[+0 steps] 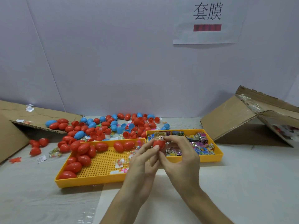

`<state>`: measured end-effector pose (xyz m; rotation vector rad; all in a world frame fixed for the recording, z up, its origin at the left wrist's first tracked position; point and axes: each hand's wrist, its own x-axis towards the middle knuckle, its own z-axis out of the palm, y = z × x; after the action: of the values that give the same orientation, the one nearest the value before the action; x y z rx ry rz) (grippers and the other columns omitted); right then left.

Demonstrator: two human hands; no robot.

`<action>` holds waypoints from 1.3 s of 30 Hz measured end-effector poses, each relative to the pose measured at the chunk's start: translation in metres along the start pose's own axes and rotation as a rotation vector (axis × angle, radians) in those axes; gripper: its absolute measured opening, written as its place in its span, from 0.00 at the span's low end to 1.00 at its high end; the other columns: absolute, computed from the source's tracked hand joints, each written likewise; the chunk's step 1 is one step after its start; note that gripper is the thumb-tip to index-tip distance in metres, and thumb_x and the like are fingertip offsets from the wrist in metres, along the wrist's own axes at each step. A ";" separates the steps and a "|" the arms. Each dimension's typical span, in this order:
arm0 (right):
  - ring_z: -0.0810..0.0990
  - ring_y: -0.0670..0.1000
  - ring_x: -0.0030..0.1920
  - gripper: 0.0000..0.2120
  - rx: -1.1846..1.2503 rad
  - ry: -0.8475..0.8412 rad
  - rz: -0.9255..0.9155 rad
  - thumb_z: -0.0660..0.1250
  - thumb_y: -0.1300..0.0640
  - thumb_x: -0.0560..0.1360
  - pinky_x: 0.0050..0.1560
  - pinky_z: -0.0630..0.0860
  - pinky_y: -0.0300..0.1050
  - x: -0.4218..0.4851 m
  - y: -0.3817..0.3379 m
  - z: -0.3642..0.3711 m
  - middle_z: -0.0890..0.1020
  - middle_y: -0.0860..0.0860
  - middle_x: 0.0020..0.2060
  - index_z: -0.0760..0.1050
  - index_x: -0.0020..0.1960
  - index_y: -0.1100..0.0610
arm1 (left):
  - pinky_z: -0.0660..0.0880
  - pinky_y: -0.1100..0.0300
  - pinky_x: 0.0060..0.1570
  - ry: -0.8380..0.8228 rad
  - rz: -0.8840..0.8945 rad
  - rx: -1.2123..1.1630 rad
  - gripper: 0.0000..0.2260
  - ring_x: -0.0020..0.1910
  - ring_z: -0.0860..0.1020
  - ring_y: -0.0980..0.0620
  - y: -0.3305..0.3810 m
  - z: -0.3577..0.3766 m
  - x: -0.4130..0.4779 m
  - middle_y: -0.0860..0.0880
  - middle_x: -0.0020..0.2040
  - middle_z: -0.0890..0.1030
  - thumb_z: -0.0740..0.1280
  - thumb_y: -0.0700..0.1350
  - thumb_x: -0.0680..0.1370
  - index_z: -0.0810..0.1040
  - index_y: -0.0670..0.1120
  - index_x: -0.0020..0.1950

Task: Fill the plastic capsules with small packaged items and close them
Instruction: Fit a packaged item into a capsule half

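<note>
At frame centre, the left hand point(144, 160) pinches a red capsule half point(159, 145) between thumb and fingers; the right hand point(179, 157) grips a small packet point(159, 137) at its open top, before the yellow packet tray point(218, 154).

White paper sheet point(208, 36) on the wall behind the counter's far edge: large black characters "套膜". Red bar point(207, 27) below them, print blurred, unreadable. Small packet point(162, 138) at the mouth of the red capsule point(159, 145): "6+" on a white patch. Packets point(202, 150) in the right-hand yellow tray point(212, 158): print too small to read.
</note>
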<state>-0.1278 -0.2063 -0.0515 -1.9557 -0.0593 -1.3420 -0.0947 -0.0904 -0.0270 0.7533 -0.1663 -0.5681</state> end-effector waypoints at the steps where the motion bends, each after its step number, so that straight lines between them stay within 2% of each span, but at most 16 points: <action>1: 0.81 0.43 0.49 0.19 -0.011 0.005 -0.010 0.78 0.60 0.69 0.53 0.75 0.31 -0.001 0.002 0.000 0.80 0.42 0.50 0.78 0.57 0.49 | 0.83 0.58 0.49 -0.003 -0.003 -0.002 0.17 0.58 0.84 0.45 -0.001 0.000 0.000 0.40 0.57 0.85 0.72 0.39 0.71 0.82 0.43 0.59; 3: 0.81 0.43 0.54 0.19 -0.046 0.015 -0.027 0.79 0.62 0.68 0.56 0.76 0.34 -0.003 0.006 0.000 0.81 0.44 0.51 0.81 0.57 0.53 | 0.83 0.57 0.51 -0.008 -0.006 0.007 0.14 0.58 0.84 0.46 -0.002 0.000 0.001 0.41 0.57 0.85 0.73 0.39 0.71 0.84 0.44 0.56; 6: 0.80 0.42 0.53 0.12 -0.077 0.029 -0.059 0.76 0.59 0.71 0.56 0.75 0.30 -0.004 0.007 -0.001 0.83 0.48 0.49 0.83 0.54 0.58 | 0.81 0.56 0.56 -0.002 0.001 0.012 0.18 0.58 0.84 0.47 -0.002 -0.001 0.002 0.41 0.57 0.85 0.73 0.40 0.70 0.81 0.43 0.60; 9: 0.81 0.43 0.51 0.11 -0.092 0.028 -0.069 0.73 0.57 0.71 0.56 0.74 0.29 -0.003 0.005 -0.001 0.83 0.49 0.47 0.84 0.52 0.59 | 0.81 0.56 0.57 0.013 0.012 0.035 0.20 0.56 0.85 0.47 -0.002 -0.002 0.002 0.42 0.56 0.85 0.74 0.41 0.69 0.80 0.43 0.61; 13: 0.81 0.43 0.52 0.11 -0.071 0.013 -0.062 0.76 0.60 0.73 0.55 0.76 0.33 -0.002 0.004 -0.002 0.83 0.47 0.49 0.82 0.55 0.57 | 0.80 0.52 0.59 0.006 0.010 0.050 0.19 0.58 0.84 0.46 -0.003 -0.003 0.003 0.41 0.57 0.85 0.74 0.41 0.71 0.81 0.42 0.62; 16: 0.82 0.43 0.53 0.16 -0.044 0.017 -0.022 0.77 0.60 0.72 0.56 0.77 0.34 -0.003 0.002 -0.001 0.82 0.44 0.51 0.80 0.58 0.54 | 0.82 0.54 0.56 -0.030 0.009 0.062 0.12 0.60 0.83 0.45 -0.002 -0.003 0.002 0.41 0.58 0.84 0.72 0.42 0.74 0.85 0.43 0.57; 18: 0.82 0.44 0.54 0.15 -0.042 0.030 -0.021 0.76 0.58 0.72 0.56 0.77 0.36 -0.002 0.001 -0.001 0.83 0.45 0.52 0.82 0.58 0.55 | 0.82 0.55 0.54 -0.038 0.006 0.081 0.10 0.60 0.83 0.45 -0.002 -0.002 0.002 0.41 0.59 0.84 0.72 0.42 0.75 0.86 0.44 0.55; 21: 0.83 0.46 0.54 0.13 -0.067 0.043 -0.038 0.73 0.57 0.72 0.56 0.79 0.37 -0.001 0.002 -0.002 0.84 0.48 0.51 0.84 0.56 0.58 | 0.82 0.52 0.56 -0.017 0.013 0.107 0.13 0.61 0.82 0.44 -0.003 -0.002 0.003 0.39 0.60 0.83 0.71 0.42 0.76 0.82 0.42 0.60; 24: 0.83 0.46 0.52 0.13 -0.083 0.045 -0.047 0.73 0.58 0.71 0.56 0.77 0.33 -0.002 0.003 -0.002 0.85 0.49 0.49 0.85 0.55 0.60 | 0.82 0.51 0.56 0.011 0.031 0.147 0.17 0.61 0.82 0.43 -0.004 -0.002 0.004 0.38 0.60 0.83 0.71 0.43 0.77 0.78 0.40 0.64; 30: 0.84 0.49 0.50 0.13 -0.093 0.068 -0.065 0.71 0.56 0.74 0.55 0.78 0.35 -0.002 0.006 -0.002 0.85 0.51 0.48 0.85 0.55 0.62 | 0.81 0.50 0.59 0.008 0.068 0.196 0.18 0.61 0.82 0.41 -0.006 -0.001 0.004 0.37 0.60 0.83 0.70 0.43 0.77 0.77 0.39 0.66; 36: 0.82 0.44 0.55 0.17 -0.071 0.037 -0.017 0.74 0.56 0.73 0.56 0.78 0.38 -0.002 0.001 -0.002 0.84 0.46 0.53 0.82 0.61 0.56 | 0.83 0.54 0.51 -0.021 0.115 0.187 0.13 0.56 0.84 0.44 -0.006 0.002 0.003 0.41 0.56 0.85 0.66 0.42 0.81 0.75 0.44 0.66; 39: 0.82 0.44 0.55 0.16 -0.078 0.045 0.012 0.74 0.54 0.73 0.55 0.80 0.43 -0.001 -0.001 -0.002 0.84 0.45 0.53 0.83 0.60 0.55 | 0.83 0.53 0.49 -0.027 0.117 0.190 0.12 0.56 0.85 0.44 -0.007 0.002 0.003 0.41 0.56 0.85 0.65 0.42 0.82 0.75 0.46 0.66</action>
<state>-0.1297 -0.2065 -0.0516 -1.9856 0.0271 -1.3988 -0.0957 -0.0977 -0.0300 0.9140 -0.2904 -0.4548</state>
